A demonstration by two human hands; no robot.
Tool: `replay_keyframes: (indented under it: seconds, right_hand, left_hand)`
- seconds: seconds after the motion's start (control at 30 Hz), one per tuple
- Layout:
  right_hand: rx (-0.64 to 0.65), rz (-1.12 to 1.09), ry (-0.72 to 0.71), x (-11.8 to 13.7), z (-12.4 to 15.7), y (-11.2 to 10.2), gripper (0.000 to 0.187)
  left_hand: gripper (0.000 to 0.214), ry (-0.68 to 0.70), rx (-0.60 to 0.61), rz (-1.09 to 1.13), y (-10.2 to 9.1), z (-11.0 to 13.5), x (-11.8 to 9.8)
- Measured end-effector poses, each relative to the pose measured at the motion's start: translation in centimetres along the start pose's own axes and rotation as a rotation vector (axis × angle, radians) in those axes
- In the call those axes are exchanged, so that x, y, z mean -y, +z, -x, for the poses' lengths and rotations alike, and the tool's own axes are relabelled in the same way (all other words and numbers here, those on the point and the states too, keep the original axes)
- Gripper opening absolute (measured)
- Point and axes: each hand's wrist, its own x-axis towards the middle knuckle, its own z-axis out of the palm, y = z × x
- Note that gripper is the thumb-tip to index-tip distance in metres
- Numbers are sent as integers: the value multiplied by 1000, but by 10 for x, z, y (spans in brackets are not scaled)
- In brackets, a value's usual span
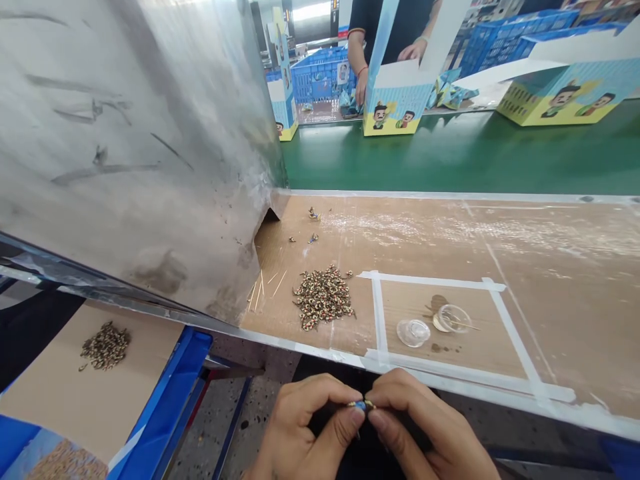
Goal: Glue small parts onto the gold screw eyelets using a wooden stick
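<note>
the small blue and gold piece point(361, 405) lies crosswise, its long axis running left to right, held just past the table's near edge. the left hand point(305, 427) and right hand point(425, 427) pinch it from either side between thumbs and fingers, so both grips are closed on it. far left, a blue tray point(170, 393) holds a brown card sheet point(60, 393) with a heap of small speckled pieces point(106, 345). a dull, scratched metal sheet point(125, 133) slants up beyond it. on the cardboard-topped table point(565, 267), thin wooden sticks point(261, 290) lie beside a second speckled heap point(323, 297). to the right, a square of white tape point(430, 281) surrounds two clear plastic cups point(413, 332). past that, cartoon-printed boxes point(397, 110) stand on a green table point(450, 157), and a co-worker's hand point(413, 51) touches one.
</note>
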Motion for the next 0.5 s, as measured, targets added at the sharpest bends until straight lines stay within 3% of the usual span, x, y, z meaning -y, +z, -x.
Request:
replay_keyframes:
  seconds: [0.2, 0.4, 0.5]
  right_hand:
    - [-24, 58, -90, 4, -5, 1, 20]
    - [3, 24, -26, 7, -3, 0, 21]
    - [35, 36, -14, 7, 0, -2, 22]
  left_hand:
    - [18, -24, 86, -48, 2, -1, 8]
    - [24, 78, 134, 16, 6, -3, 8]
    - [18, 49, 127, -25, 6, -2, 5]
